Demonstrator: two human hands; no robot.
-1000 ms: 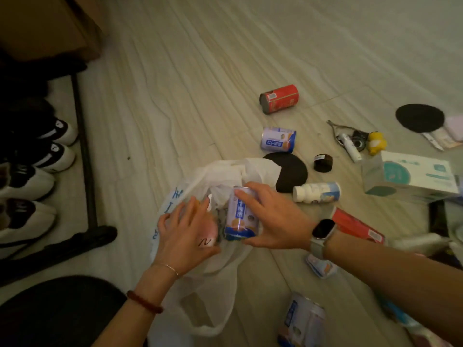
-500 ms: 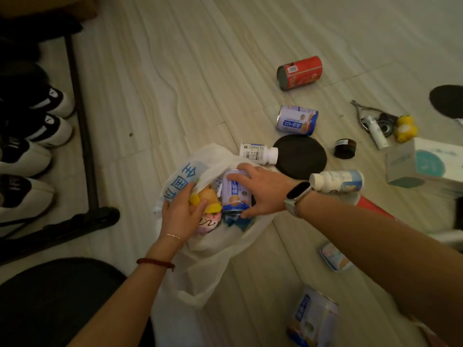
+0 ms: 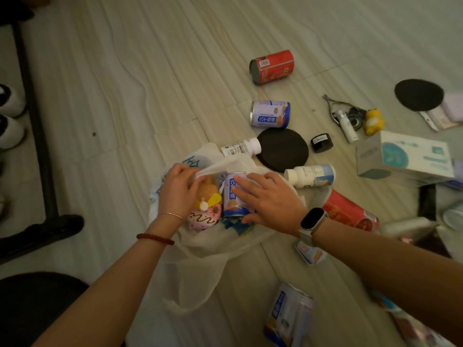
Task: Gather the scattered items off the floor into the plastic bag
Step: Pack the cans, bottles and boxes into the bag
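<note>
A white plastic bag (image 3: pixel 200 259) lies open on the floor. My left hand (image 3: pixel 175 194) pinches its far rim and lifts it. My right hand (image 3: pixel 270 201) holds a blue and white can (image 3: pixel 231 204) inside the bag, fingers across its side and thumb at its lower end. Beside the can, a pink doughnut-shaped soft toy (image 3: pixel 203 219) sits in the bag. On the floor lie a red can (image 3: pixel 273 67), a blue can (image 3: pixel 270 114), two white bottles (image 3: pixel 240 147) (image 3: pixel 312 175), a black disc (image 3: pixel 283 149), and another can (image 3: pixel 288 319) near me.
A red tin (image 3: pixel 348 212) lies by my right wrist. Further right are a small black jar (image 3: pixel 322 142), a yellow toy (image 3: pixel 373 121), nippers, a white box (image 3: pixel 406 156) and a second black disc (image 3: pixel 418 95). A black rack bar (image 3: pixel 40 136) and shoes (image 3: pixel 10 116) line the left.
My right hand has lowered the can deeper into the bag. My left hand has shifted from the bag's side to its far rim and pulled it up.
</note>
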